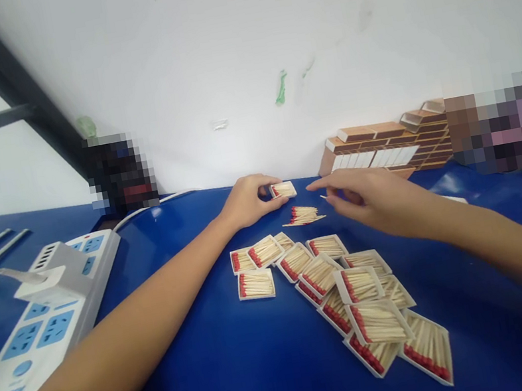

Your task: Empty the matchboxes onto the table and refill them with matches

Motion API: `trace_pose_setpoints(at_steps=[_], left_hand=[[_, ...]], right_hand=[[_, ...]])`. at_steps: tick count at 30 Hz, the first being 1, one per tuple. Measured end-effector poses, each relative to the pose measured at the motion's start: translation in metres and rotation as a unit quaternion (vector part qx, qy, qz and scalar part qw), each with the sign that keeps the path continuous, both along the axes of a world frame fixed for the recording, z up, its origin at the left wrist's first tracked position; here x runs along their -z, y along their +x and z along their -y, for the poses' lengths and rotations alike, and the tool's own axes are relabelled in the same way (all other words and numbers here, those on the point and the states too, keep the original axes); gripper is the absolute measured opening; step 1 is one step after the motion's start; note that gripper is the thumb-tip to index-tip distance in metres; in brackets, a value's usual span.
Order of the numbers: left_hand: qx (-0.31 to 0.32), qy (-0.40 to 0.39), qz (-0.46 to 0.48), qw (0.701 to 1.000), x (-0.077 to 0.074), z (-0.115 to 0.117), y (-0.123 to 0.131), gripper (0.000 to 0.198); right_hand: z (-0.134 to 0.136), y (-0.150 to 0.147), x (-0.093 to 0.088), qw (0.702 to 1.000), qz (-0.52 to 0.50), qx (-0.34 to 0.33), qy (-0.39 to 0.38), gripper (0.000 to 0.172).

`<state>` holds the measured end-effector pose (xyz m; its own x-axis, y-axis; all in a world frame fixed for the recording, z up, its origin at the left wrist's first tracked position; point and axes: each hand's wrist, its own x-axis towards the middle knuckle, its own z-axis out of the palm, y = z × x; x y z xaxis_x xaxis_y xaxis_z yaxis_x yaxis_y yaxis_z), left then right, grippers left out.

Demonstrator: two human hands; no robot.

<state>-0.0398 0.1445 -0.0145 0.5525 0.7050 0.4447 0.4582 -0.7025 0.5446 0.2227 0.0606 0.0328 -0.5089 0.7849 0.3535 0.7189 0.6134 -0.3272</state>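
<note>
My left hand (251, 202) grips a small matchbox tray (284, 190) filled with matches, thumb on the near side and fingers behind. My right hand (369, 195) hovers to the right of that tray, index finger pointing left. A thin pale stick, apparently a match (324, 196), pokes out from its curled fingers; the rest is hidden. Between the hands, on the blue table, lies a loose pile of red-tipped matches (303, 215). Closer to me, several filled matchbox trays (361, 284) overlap in a heap, and one filled tray (255, 285) lies at its left.
Stacked matchbox sleeves (383, 145) stand against the white wall (216, 55) at back right. A white power strip (97, 271) with a plugged-in adapter (52, 273) and cable occupies the left of the blue table (211, 373). Blurred-out patches sit at both sides.
</note>
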Motion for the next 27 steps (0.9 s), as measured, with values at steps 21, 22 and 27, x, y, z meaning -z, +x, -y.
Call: trace_pose_setpoints(at_steps=[21, 22, 27], left_hand=[[-0.009, 0.007, 0.000, 1.000, 0.001, -0.001, -0.001, 0.034], [-0.009, 0.007, -0.001, 1.000, 0.001, -0.001, 0.000, 0.034], [-0.002, 0.017, 0.000, 1.000, 0.002, -0.001, 0.000, 0.032]], right_hand=[[0.001, -0.005, 0.033, 0.996, -0.057, 0.027, -0.068, 0.026], [0.001, -0.007, 0.033, 0.997, -0.051, 0.017, -0.060, 0.024], [-0.003, -0.006, 0.035, 0.999, -0.024, 0.015, -0.023, 0.014]])
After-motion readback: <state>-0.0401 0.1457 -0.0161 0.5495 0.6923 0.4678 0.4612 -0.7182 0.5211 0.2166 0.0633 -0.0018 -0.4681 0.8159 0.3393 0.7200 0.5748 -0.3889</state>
